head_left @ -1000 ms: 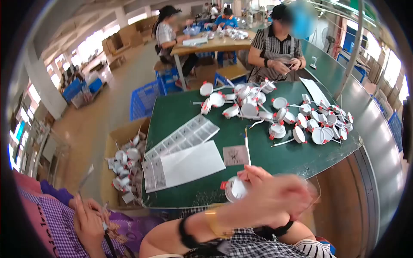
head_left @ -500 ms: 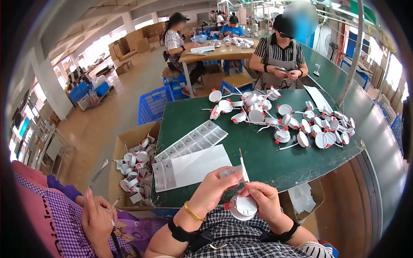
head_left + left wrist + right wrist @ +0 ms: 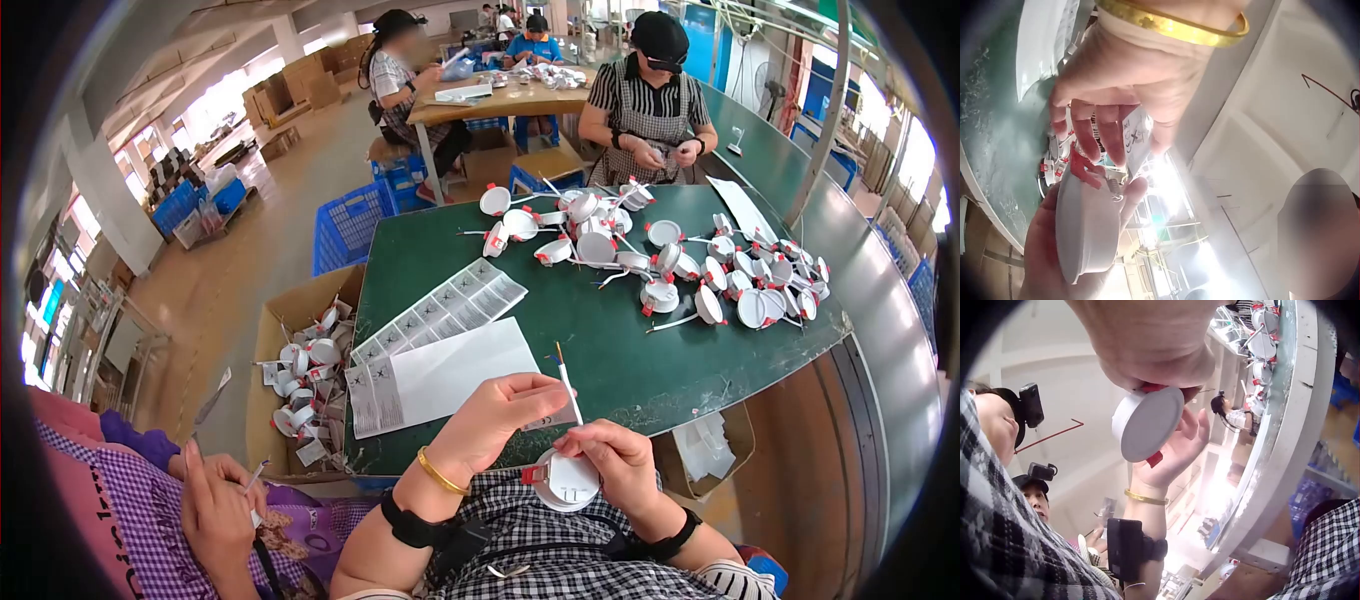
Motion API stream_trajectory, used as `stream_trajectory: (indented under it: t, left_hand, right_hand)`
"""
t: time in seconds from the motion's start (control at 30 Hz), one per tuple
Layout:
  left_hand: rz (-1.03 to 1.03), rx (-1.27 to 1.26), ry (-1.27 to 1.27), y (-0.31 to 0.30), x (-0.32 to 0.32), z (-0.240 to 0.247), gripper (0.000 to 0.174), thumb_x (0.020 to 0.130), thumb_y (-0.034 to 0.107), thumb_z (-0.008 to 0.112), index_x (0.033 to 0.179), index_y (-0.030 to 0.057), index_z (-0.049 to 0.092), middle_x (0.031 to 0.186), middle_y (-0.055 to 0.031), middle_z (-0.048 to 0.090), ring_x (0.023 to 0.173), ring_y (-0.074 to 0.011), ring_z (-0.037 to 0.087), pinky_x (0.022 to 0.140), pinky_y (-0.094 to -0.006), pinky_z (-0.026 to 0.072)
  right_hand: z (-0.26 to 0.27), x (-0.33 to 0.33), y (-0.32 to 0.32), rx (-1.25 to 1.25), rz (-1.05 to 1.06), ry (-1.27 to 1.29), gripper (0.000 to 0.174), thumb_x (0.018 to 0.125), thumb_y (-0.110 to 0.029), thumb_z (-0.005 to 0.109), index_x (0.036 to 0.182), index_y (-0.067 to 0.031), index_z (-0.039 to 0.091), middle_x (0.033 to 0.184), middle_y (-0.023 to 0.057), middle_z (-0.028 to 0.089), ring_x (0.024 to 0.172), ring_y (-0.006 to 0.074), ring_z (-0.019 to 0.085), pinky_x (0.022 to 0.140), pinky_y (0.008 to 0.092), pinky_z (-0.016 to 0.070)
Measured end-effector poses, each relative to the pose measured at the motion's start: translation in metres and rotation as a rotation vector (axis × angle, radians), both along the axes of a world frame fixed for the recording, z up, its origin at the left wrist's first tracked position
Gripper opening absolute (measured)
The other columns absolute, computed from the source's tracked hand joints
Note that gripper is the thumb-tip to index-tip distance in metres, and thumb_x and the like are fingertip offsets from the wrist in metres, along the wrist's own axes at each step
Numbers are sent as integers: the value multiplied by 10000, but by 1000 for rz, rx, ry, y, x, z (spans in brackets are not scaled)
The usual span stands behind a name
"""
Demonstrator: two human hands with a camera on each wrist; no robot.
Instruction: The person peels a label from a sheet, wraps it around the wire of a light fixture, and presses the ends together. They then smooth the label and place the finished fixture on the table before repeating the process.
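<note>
With the right hand (image 3: 618, 462) gripping the white downlight (image 3: 566, 484) over the lap, just short of the worktop (image 3: 600, 345) edge, and the left hand (image 3: 497, 412) pinching a small label (image 3: 1135, 134) beside it, a loosened grip could drop the downlight or set the label crooked.

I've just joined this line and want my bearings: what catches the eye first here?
At the near table edge, the right hand grips a round white lamp while the left hand pinches a small label. Beyond, a heap of like lamps crowds the far right of the green table.
</note>
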State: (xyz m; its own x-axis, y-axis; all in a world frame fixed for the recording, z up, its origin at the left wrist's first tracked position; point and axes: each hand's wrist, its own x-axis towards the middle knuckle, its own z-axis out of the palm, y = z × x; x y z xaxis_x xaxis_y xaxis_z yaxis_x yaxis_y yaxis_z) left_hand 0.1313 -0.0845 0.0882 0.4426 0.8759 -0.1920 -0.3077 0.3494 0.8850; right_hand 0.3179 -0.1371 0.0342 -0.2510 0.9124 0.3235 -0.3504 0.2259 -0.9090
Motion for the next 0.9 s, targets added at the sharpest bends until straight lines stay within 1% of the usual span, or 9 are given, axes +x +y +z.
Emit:
stream_trajectory:
  t: [0.17, 0.23, 0.3, 0.63, 0.73, 0.8, 0.83, 0.87, 0.9]
  left_hand:
    - [44, 138, 178, 1, 9, 10, 203, 862, 117, 666, 973, -52, 653, 897, -65, 662, 849, -116, 621, 783, -235, 493]
    - [23, 257, 422, -1, 12, 18, 188, 857, 113, 673, 953, -48, 661, 888, -62, 669, 834, -100, 618, 760, -224, 492]
    - [62, 333, 419, -4, 19, 16, 185, 860, 115, 671, 954, -44, 663, 885, -55, 667, 830, -87, 608, 753, -220, 488]
    - [151, 382, 522, -8, 7, -10, 220, 896, 185, 642, 987, -14, 670, 803, -25, 658, 726, -55, 553, 638, -202, 440]
    - [489, 505, 411, -2, 9, -11, 219, 947, 163, 550, 1047, -4, 652, 884, -34, 659, 760, -64, 570, 653, -205, 453]
    - [251, 324, 430, -20, 25, 36, 258, 957, 173, 511, 1094, -21, 614, 905, -13, 592, 751, -94, 517, 711, -211, 441]
    - [-12, 217, -138, -28, 57, 20, 312, 963, 183, 478, 1198, -12, 542, 949, -32, 537, 761, -136, 512, 738, -250, 462]
    - [21, 214, -132, -46, 104, 12, 312, 963, 183, 478, 1198, -12, 542, 949, -32, 537, 761, -136, 512, 738, -250, 462]
    - [-275, 486, -34, -63, 153, 8, 311, 918, 163, 519, 1171, -17, 515, 956, -90, 559, 800, -182, 555, 761, -288, 467]
  right_hand:
    - [15, -1, 4, -122, -44, 81, 149, 941, -26, 511, 1077, 27, 478, 919, 118, 632, 905, 173, 631, 795, 291, 511]
    - [22, 2, 11, -166, -81, 47, 156, 941, -48, 524, 1062, 17, 450, 902, 109, 631, 881, 161, 633, 764, 279, 512]
    - [26, 7, 18, -178, -130, -277, 131, 938, -68, 537, 1025, 7, 473, 850, 79, 631, 815, 127, 629, 706, 247, 501]
    - [26, 2, 19, -208, -197, -163, 121, 968, -109, 498, 997, 8, 507, 721, 20, 583, 639, 65, 555, 581, 201, 458]
    - [20, 3, 33, -290, -324, -91, 115, 959, -114, 512, 979, -2, 507, 696, 22, 579, 597, 69, 545, 549, 204, 442]
    - [1, 3, 43, -217, -406, -127, 104, 955, -113, 517, 967, -10, 512, 697, 20, 586, 588, 72, 552, 540, 196, 434]
    - [-4, -4, 48, -143, -459, -158, 94, 951, -111, 522, 954, -18, 517, 698, 18, 593, 578, 76, 560, 531, 189, 427]
    - [14, -17, 51, -450, -338, -30, 91, 944, -114, 533, 930, -24, 521, 714, 32, 600, 587, 90, 571, 528, 197, 437]
    - [19, -25, 50, -348, -281, -70, 95, 947, -121, 528, 937, -27, 513, 722, 40, 598, 585, 96, 572, 526, 206, 447]
